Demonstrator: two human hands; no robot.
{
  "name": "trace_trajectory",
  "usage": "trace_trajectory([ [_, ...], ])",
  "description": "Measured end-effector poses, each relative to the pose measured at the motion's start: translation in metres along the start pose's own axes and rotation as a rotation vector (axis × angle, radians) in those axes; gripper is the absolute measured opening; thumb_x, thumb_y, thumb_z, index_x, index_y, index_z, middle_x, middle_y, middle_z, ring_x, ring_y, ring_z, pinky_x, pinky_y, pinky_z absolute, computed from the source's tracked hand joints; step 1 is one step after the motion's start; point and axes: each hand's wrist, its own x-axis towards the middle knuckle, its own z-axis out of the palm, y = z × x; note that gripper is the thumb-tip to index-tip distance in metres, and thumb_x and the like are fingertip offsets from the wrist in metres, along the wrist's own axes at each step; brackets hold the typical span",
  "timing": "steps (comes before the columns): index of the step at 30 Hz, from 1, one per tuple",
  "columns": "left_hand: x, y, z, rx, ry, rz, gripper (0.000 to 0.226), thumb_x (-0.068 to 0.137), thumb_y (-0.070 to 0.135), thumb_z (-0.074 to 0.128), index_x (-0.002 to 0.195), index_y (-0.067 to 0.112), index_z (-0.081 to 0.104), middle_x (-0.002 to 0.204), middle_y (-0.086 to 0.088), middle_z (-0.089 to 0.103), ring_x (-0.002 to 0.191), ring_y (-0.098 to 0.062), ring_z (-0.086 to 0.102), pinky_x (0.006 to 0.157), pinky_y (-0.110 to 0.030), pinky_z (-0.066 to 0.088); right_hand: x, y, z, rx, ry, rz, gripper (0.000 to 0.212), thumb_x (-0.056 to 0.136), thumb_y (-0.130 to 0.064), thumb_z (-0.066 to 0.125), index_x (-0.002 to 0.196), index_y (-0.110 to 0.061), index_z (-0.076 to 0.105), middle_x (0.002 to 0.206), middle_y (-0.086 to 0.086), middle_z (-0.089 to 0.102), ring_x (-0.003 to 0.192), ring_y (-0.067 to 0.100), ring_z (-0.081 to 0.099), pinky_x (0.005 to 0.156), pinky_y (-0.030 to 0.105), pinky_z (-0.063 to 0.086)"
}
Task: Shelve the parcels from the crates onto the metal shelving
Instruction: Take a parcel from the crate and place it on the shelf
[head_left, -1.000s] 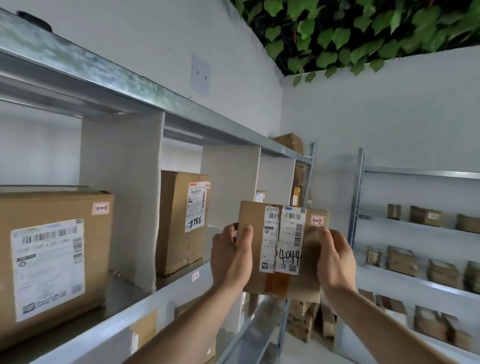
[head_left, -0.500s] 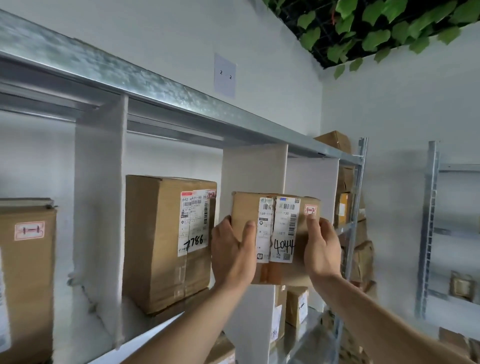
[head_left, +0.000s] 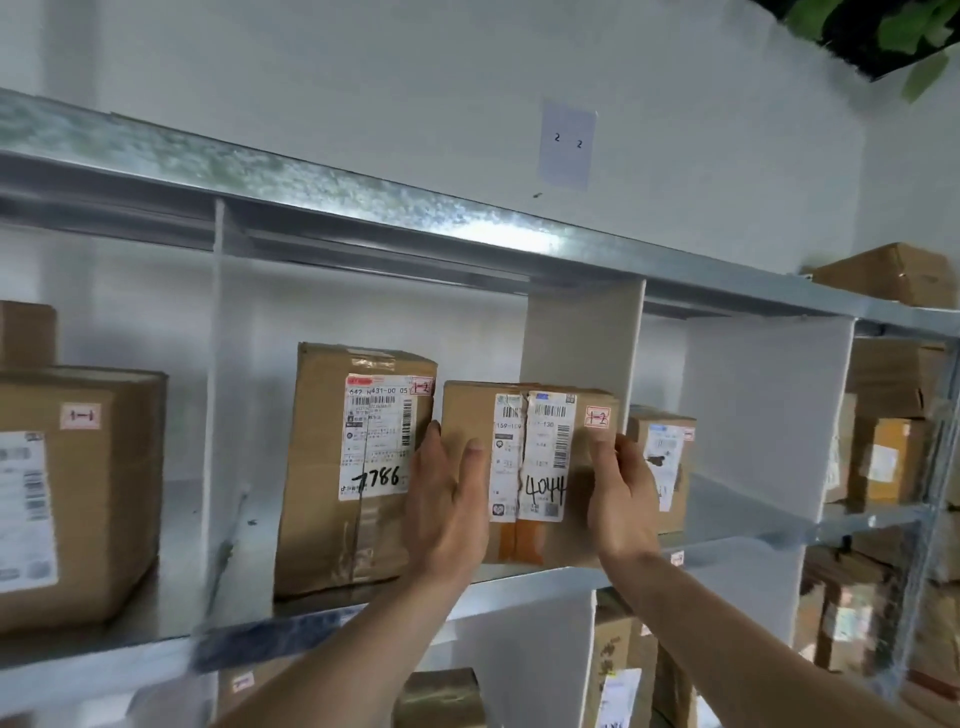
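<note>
Parcel (head_left: 530, 467) marked 4044 sits at the metal shelf (head_left: 519, 579) edge beside the 7786 box (head_left: 353, 467), gripped at its sides by the left hand (head_left: 449, 506) and right hand (head_left: 623, 493).

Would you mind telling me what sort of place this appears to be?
Probably a parcel depot or stockroom. Galvanised metal shelving with white dividers holds labelled cardboard parcels, such as the one marked 7786, and small red bay stickers mark the boxes.
</note>
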Motion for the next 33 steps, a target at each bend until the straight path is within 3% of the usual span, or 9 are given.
trace_trajectory([
  [8, -0.012, -0.003, 0.0, 0.029, -0.093, -0.01, 0.064, 0.1, 0.057, 0.033, 0.157, 0.034, 0.015, 0.154, 0.026, 0.021, 0.139, 0.006, 0.016, 0.109, -0.019, 0.009, 0.008, 0.013, 0.001, 0.033, -0.126, 0.085, 0.028, 0.098, -0.05, 0.052, 0.111, -0.028, 0.062, 0.102, -0.009, 0.07, 0.098, 0.01, 0.062, 0.08, 0.032, 0.045],
  [10, -0.015, -0.005, 0.002, 0.029, -0.143, -0.042, 0.053, 0.105, 0.04, 0.037, 0.154, 0.037, 0.017, 0.141, 0.03, 0.028, 0.124, 0.014, 0.025, 0.101, -0.007, 0.015, 0.012, 0.023, -0.003, 0.025, -0.182, 0.148, 0.035, 0.091, -0.05, 0.061, 0.116, -0.026, 0.06, 0.105, -0.007, 0.072, 0.099, 0.013, 0.065, 0.084, 0.034, 0.049],
  [13, -0.02, -0.012, 0.009, 0.06, -0.2, -0.072, 0.052, 0.107, 0.03, 0.04, 0.146, 0.047, 0.012, 0.13, 0.024, 0.036, 0.089, 0.029, 0.04, 0.073, 0.009, 0.031, 0.017, 0.04, -0.008, 0.012, -0.258, 0.212, 0.04, 0.09, -0.02, 0.071, 0.126, -0.022, 0.053, 0.107, -0.005, 0.072, 0.095, 0.012, 0.068, 0.073, 0.026, 0.052],
  [16, -0.01, -0.019, 0.018, 0.1, -0.186, -0.1, 0.061, 0.106, 0.025, 0.041, 0.157, 0.032, 0.009, 0.123, 0.024, 0.039, 0.084, 0.025, 0.046, 0.063, 0.007, 0.035, 0.027, 0.05, -0.003, 0.009, -0.302, 0.219, 0.047, 0.087, 0.0, 0.069, 0.122, -0.022, 0.048, 0.108, -0.002, 0.07, 0.096, 0.013, 0.068, 0.071, 0.026, 0.054],
  [18, -0.001, -0.026, 0.027, 0.114, -0.163, -0.135, 0.062, 0.106, 0.027, 0.038, 0.158, 0.033, 0.004, 0.135, 0.023, 0.041, 0.102, 0.009, 0.053, 0.078, 0.003, 0.037, 0.037, 0.057, 0.003, 0.003, -0.31, 0.21, 0.048, 0.085, 0.006, 0.063, 0.12, -0.022, 0.047, 0.105, -0.003, 0.068, 0.097, 0.013, 0.066, 0.071, 0.026, 0.054],
  [20, 0.006, -0.033, 0.037, 0.135, -0.121, -0.16, 0.066, 0.106, 0.029, 0.036, 0.158, 0.034, -0.004, 0.156, 0.009, 0.036, 0.128, -0.01, 0.05, 0.095, -0.017, 0.034, 0.045, 0.066, 0.008, -0.018, -0.324, 0.192, 0.052, 0.082, 0.008, 0.06, 0.121, -0.022, 0.045, 0.103, -0.005, 0.066, 0.098, 0.012, 0.064, 0.073, 0.028, 0.053],
  [22, 0.013, -0.039, 0.046, 0.142, -0.088, -0.174, 0.067, 0.106, 0.026, 0.037, 0.158, 0.033, -0.006, 0.161, 0.002, 0.029, 0.136, -0.019, 0.045, 0.097, -0.024, 0.033, 0.053, 0.074, 0.012, -0.025, -0.351, 0.19, 0.054, 0.082, 0.008, 0.061, 0.122, -0.023, 0.044, 0.103, -0.006, 0.067, 0.098, 0.01, 0.064, 0.075, 0.029, 0.056],
  [29, 0.018, -0.045, 0.063, 0.182, -0.039, -0.228, 0.069, 0.104, 0.02, 0.038, 0.159, 0.031, -0.002, 0.161, 0.006, 0.024, 0.129, -0.006, 0.035, 0.104, -0.025, 0.027, 0.081, 0.098, 0.017, -0.031, -0.458, 0.166, 0.059, 0.085, 0.005, 0.062, 0.133, -0.019, 0.036, 0.106, -0.009, 0.063, 0.101, 0.012, 0.063, 0.086, 0.033, 0.056],
  [33, 0.019, -0.049, 0.066, 0.206, -0.007, -0.275, 0.079, 0.082, 0.039, 0.039, 0.154, 0.048, 0.006, 0.152, 0.007, 0.043, 0.125, -0.016, 0.051, 0.111, -0.046, 0.041, 0.08, 0.109, 0.018, -0.011, -0.487, 0.191, 0.064, 0.087, 0.002, 0.061, 0.137, -0.028, 0.034, 0.111, -0.01, 0.064, 0.108, 0.016, 0.063, 0.096, 0.044, 0.056],
])
